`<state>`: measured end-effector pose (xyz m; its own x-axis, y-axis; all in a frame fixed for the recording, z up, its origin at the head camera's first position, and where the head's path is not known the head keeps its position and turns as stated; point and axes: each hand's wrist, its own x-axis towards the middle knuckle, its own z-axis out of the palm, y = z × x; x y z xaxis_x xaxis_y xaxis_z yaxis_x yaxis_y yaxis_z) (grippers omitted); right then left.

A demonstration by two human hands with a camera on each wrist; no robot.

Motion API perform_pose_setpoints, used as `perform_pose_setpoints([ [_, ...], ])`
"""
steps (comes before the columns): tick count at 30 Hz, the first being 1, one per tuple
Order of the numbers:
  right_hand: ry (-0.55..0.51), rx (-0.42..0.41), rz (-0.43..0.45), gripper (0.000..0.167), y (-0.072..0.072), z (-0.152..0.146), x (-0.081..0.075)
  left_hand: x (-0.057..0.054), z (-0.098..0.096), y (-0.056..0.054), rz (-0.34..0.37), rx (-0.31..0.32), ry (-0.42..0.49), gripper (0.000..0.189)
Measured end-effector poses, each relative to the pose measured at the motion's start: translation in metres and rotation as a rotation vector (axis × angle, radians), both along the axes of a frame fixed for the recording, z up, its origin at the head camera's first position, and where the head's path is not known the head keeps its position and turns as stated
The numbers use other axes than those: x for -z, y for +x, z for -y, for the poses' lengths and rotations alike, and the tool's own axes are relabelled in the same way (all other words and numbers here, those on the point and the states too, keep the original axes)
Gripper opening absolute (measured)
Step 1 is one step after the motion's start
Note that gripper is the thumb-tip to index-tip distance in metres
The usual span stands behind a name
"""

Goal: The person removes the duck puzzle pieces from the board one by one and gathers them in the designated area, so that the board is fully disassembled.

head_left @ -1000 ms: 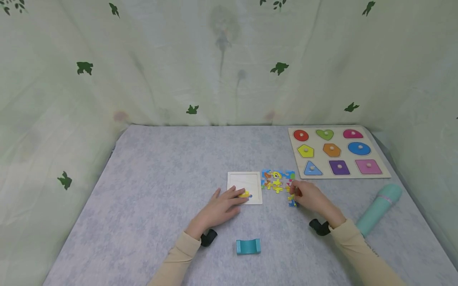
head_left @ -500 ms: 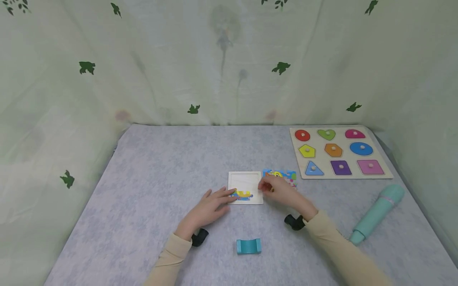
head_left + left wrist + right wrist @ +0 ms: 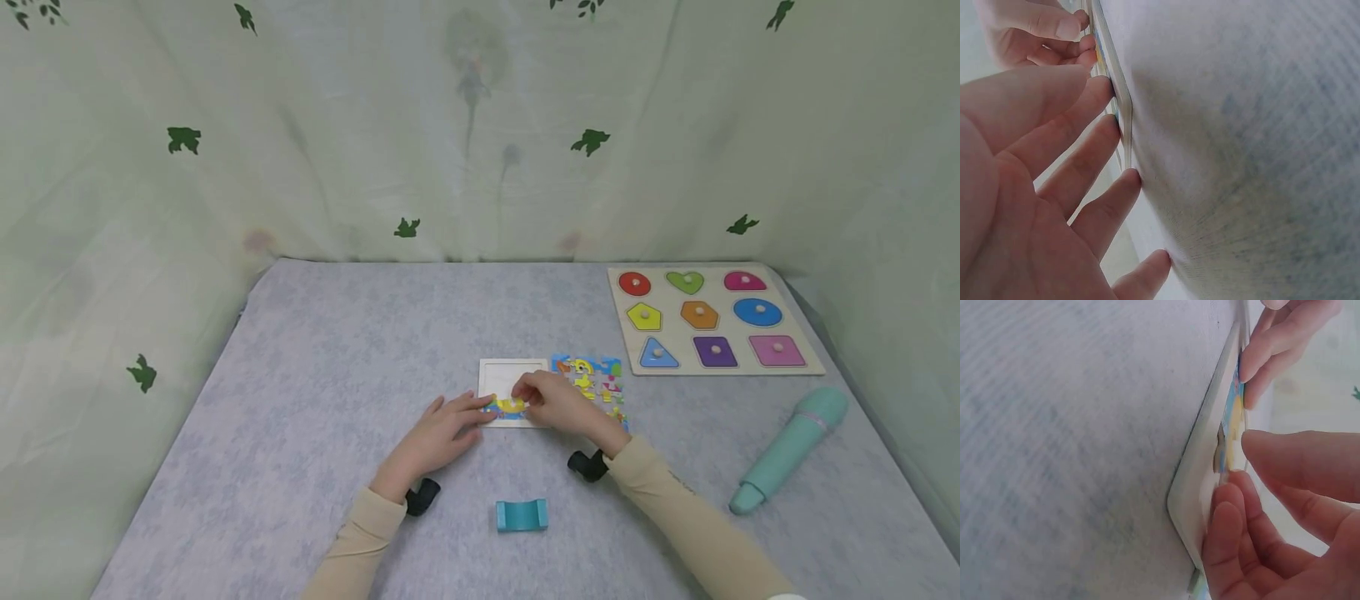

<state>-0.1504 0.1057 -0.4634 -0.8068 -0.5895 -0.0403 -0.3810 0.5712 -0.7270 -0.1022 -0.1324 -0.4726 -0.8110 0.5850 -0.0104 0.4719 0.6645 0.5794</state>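
A small white puzzle tray (image 3: 513,362) lies flat in the middle of the table, with yellow and blue jigsaw pieces (image 3: 507,407) along its lower part. My left hand (image 3: 435,442) rests at the tray's lower left; its extended fingers touch the frame and the pieces there. Over the tray's right half, my right hand (image 3: 562,406) pinches a puzzle piece (image 3: 1220,452) with bent fingers, low against the pieces in the tray. Its fingers hide most of that piece. Beside the tray to the right lie more colourful jigsaw pieces (image 3: 609,365), partly covered by the right hand.
A shape-knob board (image 3: 716,333) with several coloured shapes lies at the back right. A mint-green microphone-shaped object (image 3: 787,450) lies at the right. Nearer the front sits a teal cradle-shaped block (image 3: 522,516). A leaf-patterned curtain (image 3: 480,150) surrounds the table.
My right hand has moved left from the loose pieces to the tray. My left hand shifted slightly left, uncovering more pieces in the tray's bottom row.
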Motion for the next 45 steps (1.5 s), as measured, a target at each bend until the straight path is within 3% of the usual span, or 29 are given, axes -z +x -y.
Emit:
perform_pose_setpoints([
  [12,-0.049,0.023,-0.016,0.021,0.001,0.001,0.0,-0.001,-0.002,0.0,-0.001,-0.013,0.005,0.032],
  [22,-0.084,0.087,0.027,0.012,-0.007,-0.04,-0.004,-0.001,-0.002,0.0,0.0,-0.018,-0.001,0.032],
  [33,0.0,0.075,0.074,0.011,-0.001,-0.08,-0.007,-0.003,-0.002,0.001,-0.001,-0.015,0.018,0.032],
  [45,0.076,0.129,0.078,0.014,0.004,-0.089,0.002,-0.002,-0.002,0.001,0.0,-0.015,0.023,0.032],
])
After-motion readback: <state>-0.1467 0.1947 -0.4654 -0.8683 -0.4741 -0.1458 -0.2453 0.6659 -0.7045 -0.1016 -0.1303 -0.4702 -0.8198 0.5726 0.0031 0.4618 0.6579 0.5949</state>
